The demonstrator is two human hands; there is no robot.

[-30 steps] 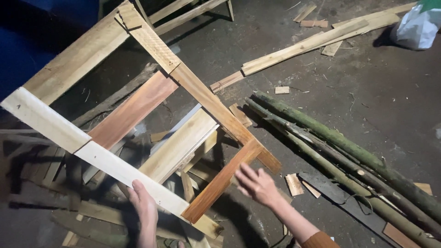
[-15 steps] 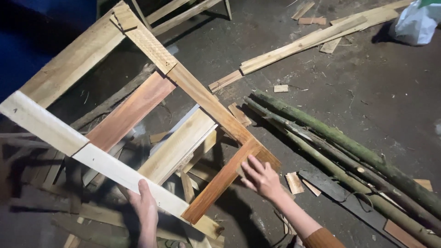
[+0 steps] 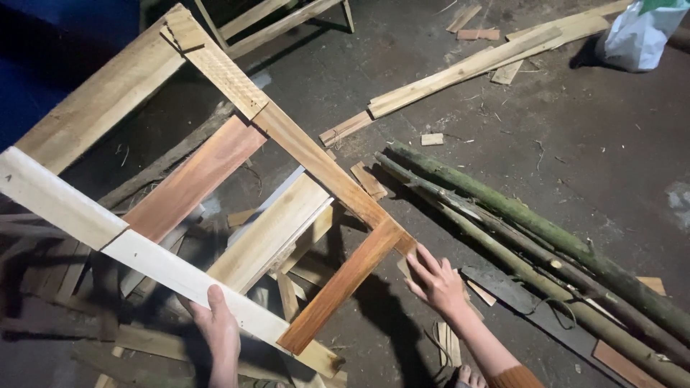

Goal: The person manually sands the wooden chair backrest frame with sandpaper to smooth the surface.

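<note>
A slatted wooden frame point(image 3: 215, 165) made of pale and reddish boards is tilted up off the dirt floor and fills the left half of the view. My left hand point(image 3: 217, 332) grips its near pale rail from below, thumb on top. Fingers spread, my right hand point(image 3: 435, 282) presses against the frame's right corner, where a reddish slat point(image 3: 345, 282) meets the long side rail point(image 3: 316, 158).
Several green poles point(image 3: 517, 223) lie on the floor to the right of the frame. Long planks point(image 3: 467, 68) and small offcuts sit at the back. A white bag point(image 3: 636, 36) is at the top right. More boards lie under the frame.
My right hand has moved in and now touches the frame's right corner. My left hand has slid slightly along the near rail. The frame has barely shifted.
</note>
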